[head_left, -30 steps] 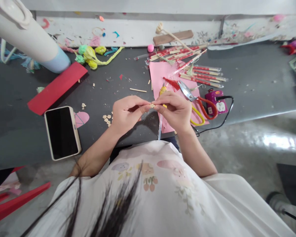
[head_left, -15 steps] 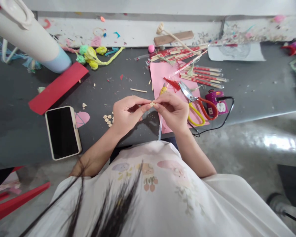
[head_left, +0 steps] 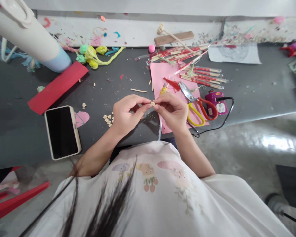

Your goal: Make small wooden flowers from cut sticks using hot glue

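Between my fingertips is a small cream flower-shaped piece (head_left: 152, 103). My left hand (head_left: 128, 111) pinches it from the left, and my right hand (head_left: 172, 110) pinches it from the right. Similar small cream flower pieces (head_left: 108, 119) lie in a cluster beside my left wrist, with another one farther left. Under my right hand lie a pink sheet (head_left: 156, 70) and a glue gun (head_left: 163, 90) with a yellow body and a clear stick. Scissors (head_left: 193, 98) with red and yellow handles rest just right of that hand.
Left stand a phone (head_left: 62, 133), a red paper strip (head_left: 59, 87) and a tall bottle (head_left: 49, 49). Red-wrapped sticks (head_left: 202, 75) lie beyond my right hand. A purple plug box (head_left: 215, 102) with a black cord sits near the table edge. Yellow yarn (head_left: 91, 56) lies at the back.
Both hands stay almost in place, still pinching the flower piece, which seems turned very slightly. Nothing else on the table has visibly moved.
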The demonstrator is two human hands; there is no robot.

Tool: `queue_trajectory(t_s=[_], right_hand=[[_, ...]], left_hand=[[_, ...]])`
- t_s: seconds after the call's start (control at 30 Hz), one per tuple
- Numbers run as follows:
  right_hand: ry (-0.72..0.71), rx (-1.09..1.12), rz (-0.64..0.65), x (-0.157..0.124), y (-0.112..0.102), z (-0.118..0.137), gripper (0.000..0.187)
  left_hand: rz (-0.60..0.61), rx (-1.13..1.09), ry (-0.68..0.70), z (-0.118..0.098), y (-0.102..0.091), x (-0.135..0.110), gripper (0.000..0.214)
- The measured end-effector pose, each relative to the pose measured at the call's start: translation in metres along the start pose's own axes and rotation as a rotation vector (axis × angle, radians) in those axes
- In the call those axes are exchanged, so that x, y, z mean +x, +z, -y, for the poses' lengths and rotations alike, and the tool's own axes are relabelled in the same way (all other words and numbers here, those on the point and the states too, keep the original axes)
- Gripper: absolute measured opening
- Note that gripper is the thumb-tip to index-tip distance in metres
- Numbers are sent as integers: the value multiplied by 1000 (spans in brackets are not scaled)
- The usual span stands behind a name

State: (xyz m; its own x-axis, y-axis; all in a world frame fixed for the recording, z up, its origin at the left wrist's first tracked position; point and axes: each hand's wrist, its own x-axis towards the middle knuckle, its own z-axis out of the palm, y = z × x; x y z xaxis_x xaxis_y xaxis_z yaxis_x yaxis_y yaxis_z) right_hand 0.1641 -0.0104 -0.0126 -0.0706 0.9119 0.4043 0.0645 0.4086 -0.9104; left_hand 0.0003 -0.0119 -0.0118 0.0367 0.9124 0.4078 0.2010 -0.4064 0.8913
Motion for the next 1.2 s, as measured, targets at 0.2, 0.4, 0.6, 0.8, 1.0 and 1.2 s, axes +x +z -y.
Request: queue_trajectory(t_s=[0.2,0.4,0.6,0.8,1.0,1.2], right_hand=[[57,-29,-3,1,0,1,10],[64,2,-2,2,2,4,17],[74,7,11,2,2,7,22],[111,-22,16,1,1,6,26],[101,-73,62,3,-6,5,11],[40,-140,122,6,-13,6,6]], left_hand=[[-28,118,220,0,0,0,7],[-49,142,323,-1,-1,0,4],[-57,163,335,-1,-2,-2,3],[-20,121,248,0,-1,-3,4],[66,-120,-121,-2,1,-1,16],[173,-389,-540,1,0,5,36]])
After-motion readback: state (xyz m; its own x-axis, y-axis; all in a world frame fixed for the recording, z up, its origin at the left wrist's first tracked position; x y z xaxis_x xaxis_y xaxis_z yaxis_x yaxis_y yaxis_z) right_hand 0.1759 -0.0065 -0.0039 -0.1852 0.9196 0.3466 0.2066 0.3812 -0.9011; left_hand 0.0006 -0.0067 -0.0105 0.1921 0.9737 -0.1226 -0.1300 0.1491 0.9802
